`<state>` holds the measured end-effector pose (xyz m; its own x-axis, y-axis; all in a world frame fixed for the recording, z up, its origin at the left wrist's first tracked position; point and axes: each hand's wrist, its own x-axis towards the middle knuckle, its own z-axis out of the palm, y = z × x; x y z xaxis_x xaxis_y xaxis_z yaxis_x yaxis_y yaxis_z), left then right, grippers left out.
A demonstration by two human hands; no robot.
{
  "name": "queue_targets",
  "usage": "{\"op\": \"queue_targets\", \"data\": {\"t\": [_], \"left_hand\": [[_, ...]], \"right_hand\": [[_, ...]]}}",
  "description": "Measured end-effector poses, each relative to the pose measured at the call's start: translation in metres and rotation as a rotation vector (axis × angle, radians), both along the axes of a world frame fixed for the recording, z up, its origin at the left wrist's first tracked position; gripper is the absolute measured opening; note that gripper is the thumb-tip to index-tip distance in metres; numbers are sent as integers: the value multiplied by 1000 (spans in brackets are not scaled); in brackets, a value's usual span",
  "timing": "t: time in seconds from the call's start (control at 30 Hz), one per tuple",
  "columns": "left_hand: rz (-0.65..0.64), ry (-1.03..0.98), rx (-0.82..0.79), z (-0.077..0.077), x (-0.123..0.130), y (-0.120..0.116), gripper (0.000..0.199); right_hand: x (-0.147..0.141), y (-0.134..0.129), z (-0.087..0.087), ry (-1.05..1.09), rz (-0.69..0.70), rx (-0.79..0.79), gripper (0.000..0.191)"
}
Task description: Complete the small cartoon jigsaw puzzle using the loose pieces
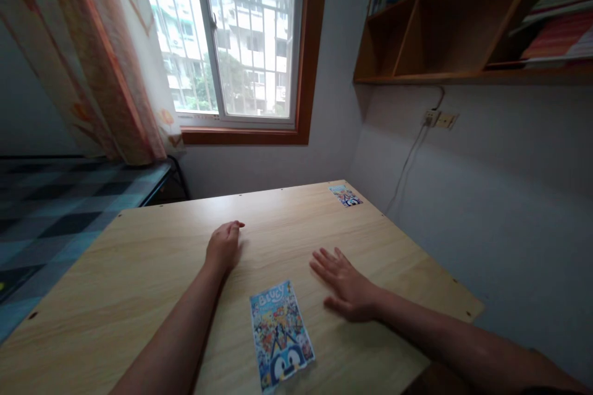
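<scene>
A colourful Bluey picture sheet (280, 333) lies on the wooden table at the near edge, between my forearms. Beyond its upper left, my left hand (225, 244) rests on the tabletop with its fingers curled in; no object shows in it. To the right of the sheet is my right hand (345, 287), palm down with the fingers spread, slightly blurred and holding nothing. Neither hand touches the sheet. At the table's far right corner lies a smaller colourful printed picture (345, 195), out of reach of both hands as they stand.
The light wooden table (152, 265) has several dark holes along its edges. A bed with a checked cover (60, 210) stands at the left, under a curtain (106, 55). A wall shelf (454, 31) hangs at the right above a socket (438, 118) with a cord.
</scene>
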<state>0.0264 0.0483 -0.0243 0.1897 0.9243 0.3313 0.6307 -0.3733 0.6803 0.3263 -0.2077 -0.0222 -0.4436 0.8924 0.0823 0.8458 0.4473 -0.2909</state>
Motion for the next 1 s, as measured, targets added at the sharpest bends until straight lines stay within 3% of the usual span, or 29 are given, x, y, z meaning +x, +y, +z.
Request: {"op": "queue_targets", "data": {"t": [0.13, 0.2, 0.33, 0.43, 0.57, 0.73, 0.87, 1.0], "left_hand": [[13, 4, 2, 1, 1, -2, 49], [9, 9, -7, 1, 0, -2, 50], [3, 10, -16, 1, 0, 0, 52], [7, 10, -22, 1, -1, 1, 53], [9, 6, -15, 1, -1, 0, 52], [-3, -7, -16, 0, -2, 2, 49], [-11, -16, -35, -1, -2, 3, 50], [-9, -33, -37, -3, -2, 4, 50]], "right_hand": [[-40, -38, 22, 65, 279, -77, 80], [-48, -45, 29, 89, 315, -100, 76], [-52, -42, 27, 108, 244, -88, 66], [-39, -33, 15, 128, 93, -19, 53], [18, -11, -1, 91, -284, 91, 44], [134, 18, -18, -35, -722, 199, 38], [198, 36, -32, -70, -862, 130, 45], [220, 52, -43, -124, -877, -4, 52]]}}
